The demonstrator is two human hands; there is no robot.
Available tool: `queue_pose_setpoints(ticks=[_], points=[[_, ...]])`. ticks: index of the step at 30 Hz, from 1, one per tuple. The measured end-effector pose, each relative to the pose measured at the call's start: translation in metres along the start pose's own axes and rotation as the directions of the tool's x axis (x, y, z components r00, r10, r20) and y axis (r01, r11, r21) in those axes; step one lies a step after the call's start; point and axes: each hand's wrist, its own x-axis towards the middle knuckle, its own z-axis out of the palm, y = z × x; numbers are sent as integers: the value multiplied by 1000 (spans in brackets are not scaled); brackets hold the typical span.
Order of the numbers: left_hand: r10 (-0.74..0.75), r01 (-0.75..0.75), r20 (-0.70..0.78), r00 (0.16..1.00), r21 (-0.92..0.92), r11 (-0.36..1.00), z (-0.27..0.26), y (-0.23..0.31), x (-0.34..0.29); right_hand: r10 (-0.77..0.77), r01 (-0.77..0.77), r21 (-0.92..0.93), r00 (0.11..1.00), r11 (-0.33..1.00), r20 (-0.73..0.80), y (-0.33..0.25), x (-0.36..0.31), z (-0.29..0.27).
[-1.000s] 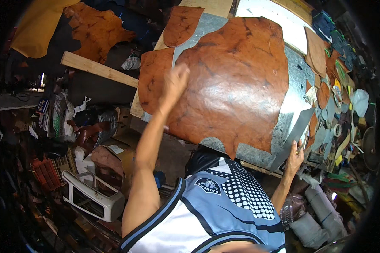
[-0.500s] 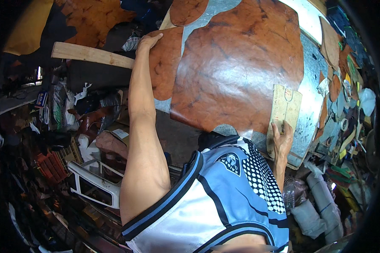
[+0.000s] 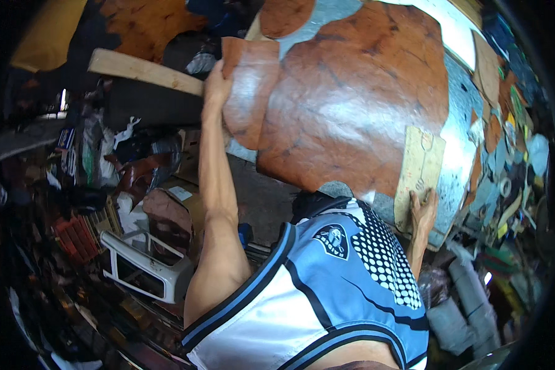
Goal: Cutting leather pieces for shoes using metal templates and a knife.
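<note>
My left hand (image 3: 216,89) grips the left edge of a smaller brown leather piece (image 3: 251,92), its fingers partly hidden by the leather. The piece is raised and slightly curved, and its right edge meets a large marbled brown hide (image 3: 351,105) spread over a grey metal-topped table (image 3: 461,117). A pale yellowish flat template (image 3: 420,163) with a slot and markings lies at the hide's right side. My right hand (image 3: 423,213) is closed on the near end of this template, thumb on its face and fingers by its right edge.
A wooden plank (image 3: 145,72) juts out left of my left hand. Another brown leather piece (image 3: 287,17) lies at the table's far side. A white frame (image 3: 145,271) and a red crate (image 3: 75,239) stand at lower left. Scraps (image 3: 499,179) crowd the right side.
My left hand has come nearer and wrapped round the smaller leather's edge, lifting it and shifting it toward the large hide. My right hand has moved slightly on the template, which stays about in place.
</note>
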Motion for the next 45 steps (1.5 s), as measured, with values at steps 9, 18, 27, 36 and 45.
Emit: queue_pose_setpoints(ticks=[9,18,27,36,45], points=[[329,-374,-256,909,-152,915,-63,129,-39,79,-78,43,997,996,-23,22,11,8],[362,-81,256,896,-708,702,45,154,52,43,-45,52,998,998,42,38,-36,7],[841,-876,294,454,-27,482,228,226,-86,399,-353,370,915,859,-53,38,-114,7],[783,-858,606,138,-321,400,298,240,-190,544,-428,885,706,-183,454,57,-141,20],[706,-906,575,414,181,383,333,279,-111,635,-289,945,704,-152,318,115,-170,-5]])
